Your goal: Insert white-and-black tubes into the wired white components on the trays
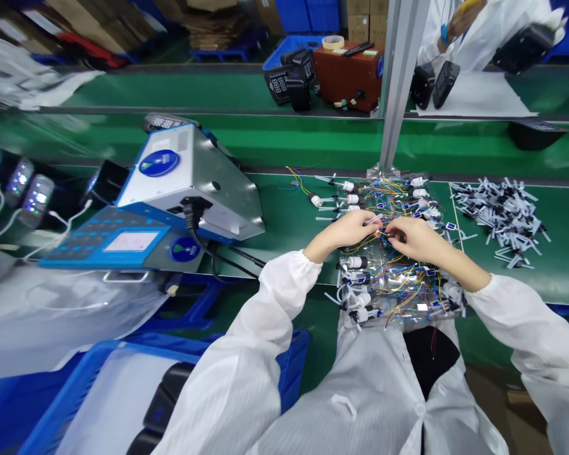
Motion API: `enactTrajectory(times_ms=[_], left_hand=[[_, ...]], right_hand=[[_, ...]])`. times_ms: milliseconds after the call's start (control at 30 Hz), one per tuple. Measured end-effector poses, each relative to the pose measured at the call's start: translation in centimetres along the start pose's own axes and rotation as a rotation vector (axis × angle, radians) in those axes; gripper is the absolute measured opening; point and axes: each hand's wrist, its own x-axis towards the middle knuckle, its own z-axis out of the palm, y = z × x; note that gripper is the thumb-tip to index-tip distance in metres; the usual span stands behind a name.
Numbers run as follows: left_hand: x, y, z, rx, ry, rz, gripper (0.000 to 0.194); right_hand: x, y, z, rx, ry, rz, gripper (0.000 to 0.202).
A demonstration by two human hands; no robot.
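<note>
My left hand (pixel 360 227) and my right hand (pixel 410 237) are close together over a spread of wired parts, fingertips pinched. Between them run thin coloured wires (pixel 378 232), and both hands seem closed on these; the exact piece at the fingertips is too small to make out. A pale short strip shows by my left fingers. Under and around my hands lie small white-and-black cylindrical motors (pixel 357 262) with red, yellow and blue leads, on clear plastic (pixel 410 278) that reaches over the bench edge towards my lap.
Right of the wires lies a heap of pale tubes with black ends (pixel 500 215). A silver-and-blue machine (pixel 194 183) with a black power cable stands left. A metal post (pixel 398 82) rises ahead. Black devices and a brown box (pixel 348 76) sit beyond; co-workers' white sleeves show at both sides.
</note>
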Motion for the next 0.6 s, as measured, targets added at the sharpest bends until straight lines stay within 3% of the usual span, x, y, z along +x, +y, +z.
enactTrajectory(times_ms=[100,300,600], left_hand=[[0.1,0.03,-0.01,0.031,-0.083,-0.005,0.031],[0.16,0.1,0.05,-0.018,-0.108,-0.027,0.032],[-0.04,0.82,0.12,0.001,-0.132,-0.09,0.035]], right_hand=[[0.1,0.33,0.64,0.0,0.033,0.037,0.013],[0.28,0.54,0.72,0.022,0.087,0.039,0.014],[0.05,0.61,1.06,0.226,0.074,0.231,0.012]])
